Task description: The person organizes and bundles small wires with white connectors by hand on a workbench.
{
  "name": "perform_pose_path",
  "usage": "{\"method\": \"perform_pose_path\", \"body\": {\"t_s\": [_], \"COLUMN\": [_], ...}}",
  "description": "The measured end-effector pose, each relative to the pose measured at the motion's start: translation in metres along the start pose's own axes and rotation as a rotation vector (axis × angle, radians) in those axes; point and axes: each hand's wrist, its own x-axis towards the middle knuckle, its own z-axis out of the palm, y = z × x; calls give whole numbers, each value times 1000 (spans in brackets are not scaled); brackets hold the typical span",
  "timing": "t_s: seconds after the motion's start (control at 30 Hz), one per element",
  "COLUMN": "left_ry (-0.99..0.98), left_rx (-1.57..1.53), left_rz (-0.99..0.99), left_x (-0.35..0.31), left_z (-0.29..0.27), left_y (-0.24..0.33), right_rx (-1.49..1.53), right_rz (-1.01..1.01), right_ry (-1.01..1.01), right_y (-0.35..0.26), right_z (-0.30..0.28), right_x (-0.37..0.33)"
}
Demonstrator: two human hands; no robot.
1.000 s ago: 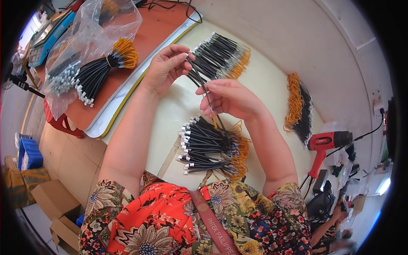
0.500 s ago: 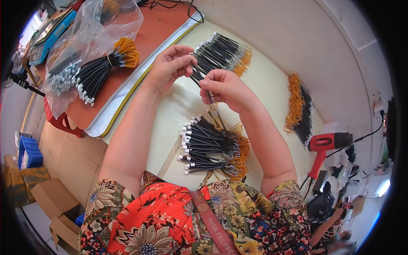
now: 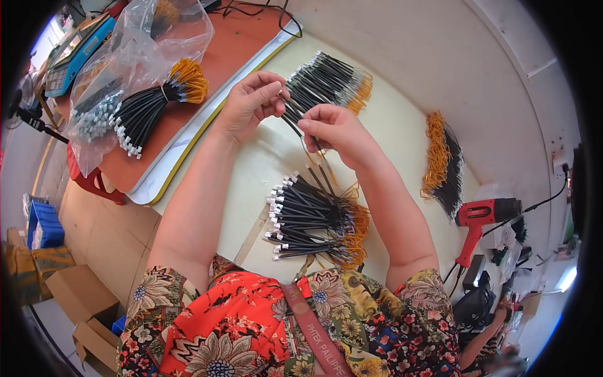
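Observation:
My left hand [image 3: 252, 105] is closed, thumb against forefinger, on one end of a thin black-sleeved wire lead [image 3: 292, 123]. A small white tip shows at those fingertips. To its right, my right hand [image 3: 336, 131] pinches the same lead lower down, and thin yellowish wire trails below the fingers. Just beyond both hands lies a row of black leads [image 3: 323, 78] with white connectors and orange wire ends. Nearer my body a fanned heap of similar leads [image 3: 304, 210] rests on the pale tabletop [image 3: 254, 169], white connectors to the left, orange wires to the right.
A red heat gun [image 3: 483, 217] stands at the right, near another bundle of leads [image 3: 445, 163] by the wall. On the red-brown table [image 3: 242, 31] at left lie a tied bundle [image 3: 141, 116] and a clear plastic bag [image 3: 94, 81]. Cardboard boxes [image 3: 81, 289] sit lower left.
Both hands keep their grip on the lead and have shifted only slightly. My right hand has moved a little to the right. The piles lie as before.

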Motion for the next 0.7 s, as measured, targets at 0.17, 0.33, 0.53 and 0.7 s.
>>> {"method": "perform_pose_path", "body": {"t_s": [0.17, 0.33, 0.53, 0.7], "left_ry": [3, -8, -12, 15], "left_rx": [-16, 3, 73, 62], "left_rz": [-7, -3, 0, 43], "left_x": [1, 0, 0, 1], "left_z": [2, 2, 4, 0], "left_y": [1, 1, 0, -1], "right_rx": [6, -31, -103, -53], "right_rz": [-3, -12, -59, -3], "right_ry": [18, 30, 77, 28], "right_y": [0, -2, -2, -6], "right_z": [-2, 0, 2, 2], "right_x": [2, 3, 4, 1]}}
